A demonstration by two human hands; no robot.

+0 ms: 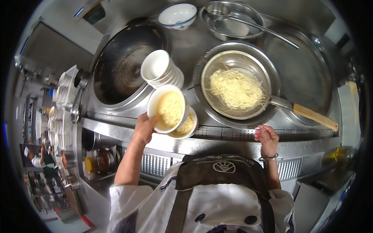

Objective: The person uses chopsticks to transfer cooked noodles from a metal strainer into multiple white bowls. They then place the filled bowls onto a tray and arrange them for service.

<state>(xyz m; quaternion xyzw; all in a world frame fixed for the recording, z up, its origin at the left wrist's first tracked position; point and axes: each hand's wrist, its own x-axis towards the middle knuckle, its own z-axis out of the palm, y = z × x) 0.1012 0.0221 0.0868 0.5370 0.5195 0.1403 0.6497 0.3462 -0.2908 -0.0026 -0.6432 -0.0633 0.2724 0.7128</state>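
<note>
My left hand (145, 128) grips the rim of a white bowl (170, 110) that holds pale noodles in a yellowish broth. Below and partly behind it is a second white bowl (186, 128), also with noodles inside. A stack of white bowls (161, 70) rises just beyond, its top one empty. My right hand (266, 137) holds nothing, fingers loosely curled and apart, near the front edge of the steel counter. Close to it, a mesh strainer (237, 61) with a wooden handle (314, 116) carries a heap of noodles (236, 88) over a wide metal basin (274, 67).
A large dark wok (125, 64) is set into the counter at left. Toward the back are a patterned bowl (177, 17) and a steel basin (233, 35) with a long-handled ladle (262, 27). A round steel cover or pan (294, 67) lies right. Another person (40, 160) stands far left.
</note>
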